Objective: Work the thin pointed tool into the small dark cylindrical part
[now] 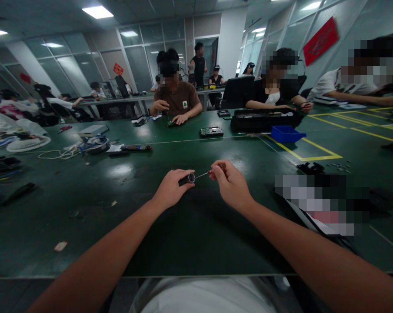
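Observation:
My left hand (171, 188) is closed around a small black cylindrical part (187, 178) with a round, pale-rimmed end that faces to the right. In my right hand (231, 184) is a screwdriver (202, 175), its reddish handle mostly hidden by my fingers. The thin metal shaft points left at the round end of the cylinder. Whether the tip touches the cylinder or goes inside is too small to tell. Both hands are held over the near middle of the green table (190, 234).
Ahead lie a hard drive (211, 131), a blue tray (286, 134) and a long black housing (264, 120). A marker-like tool (136, 148) and a cable bundle (94, 144) are at the left. Blurred papers (314, 204) and small screws (340, 166) are at the right. Several people sit around.

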The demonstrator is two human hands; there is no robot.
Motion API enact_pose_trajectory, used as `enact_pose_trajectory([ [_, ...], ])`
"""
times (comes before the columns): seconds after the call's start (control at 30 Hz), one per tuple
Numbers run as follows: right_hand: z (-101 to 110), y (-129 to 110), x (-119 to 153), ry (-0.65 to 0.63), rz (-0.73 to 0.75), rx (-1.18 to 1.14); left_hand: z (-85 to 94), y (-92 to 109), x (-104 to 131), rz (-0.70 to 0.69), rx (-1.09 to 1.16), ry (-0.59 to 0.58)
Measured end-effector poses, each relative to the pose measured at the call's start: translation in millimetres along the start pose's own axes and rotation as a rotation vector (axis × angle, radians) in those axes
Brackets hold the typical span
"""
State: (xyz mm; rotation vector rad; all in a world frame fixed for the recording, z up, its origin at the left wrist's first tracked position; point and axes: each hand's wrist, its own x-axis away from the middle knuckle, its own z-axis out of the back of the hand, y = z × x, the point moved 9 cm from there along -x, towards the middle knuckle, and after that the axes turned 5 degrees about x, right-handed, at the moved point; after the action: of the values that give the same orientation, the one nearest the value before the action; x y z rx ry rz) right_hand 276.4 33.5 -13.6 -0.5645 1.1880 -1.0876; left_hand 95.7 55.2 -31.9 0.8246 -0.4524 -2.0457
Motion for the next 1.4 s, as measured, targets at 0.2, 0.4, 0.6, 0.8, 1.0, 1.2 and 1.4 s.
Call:
enact_pose_trajectory([
  [0.2, 4.0, 6.1, -2.2, 0.054, -0.059, -0.128, -0.3, 1.3, 0.9, 0.007, 0.003, -0.012],
  [0.4, 1.9, 8.7, -3.7, 0.033, -0.072, -0.151, -0.2, 1.5, 0.6, 0.018, 0.006, -0.016],
  [0.6, 7.2, 5.5, -2.5, 0.075, -0.069, -0.051, -0.1, 2.0, 0.3, 0.022, -0.001, -0.008],
  [0.8, 0.9, 2.0, -1.2, 0.006, -0.014, -0.02, 0.3, 0.3, 0.2, 0.023, -0.005, -0.006],
  [1.0, -1.3, 0.5, 0.0, -0.019, 0.013, -0.005, 0.1, -1.4, 0.1, 0.011, -0.003, -0.005],
  [1.2, -3.3, 3.7, -1.7, -0.027, -0.011, -0.036, 1.1, -3.0, -0.5, 0.026, 0.009, 0.0],
  [1.4, -6.6, 8.1, -0.6, -0.027, -0.041, -0.046, 0.1, -1.3, 0.2, 0.019, 0.015, 0.0],
])
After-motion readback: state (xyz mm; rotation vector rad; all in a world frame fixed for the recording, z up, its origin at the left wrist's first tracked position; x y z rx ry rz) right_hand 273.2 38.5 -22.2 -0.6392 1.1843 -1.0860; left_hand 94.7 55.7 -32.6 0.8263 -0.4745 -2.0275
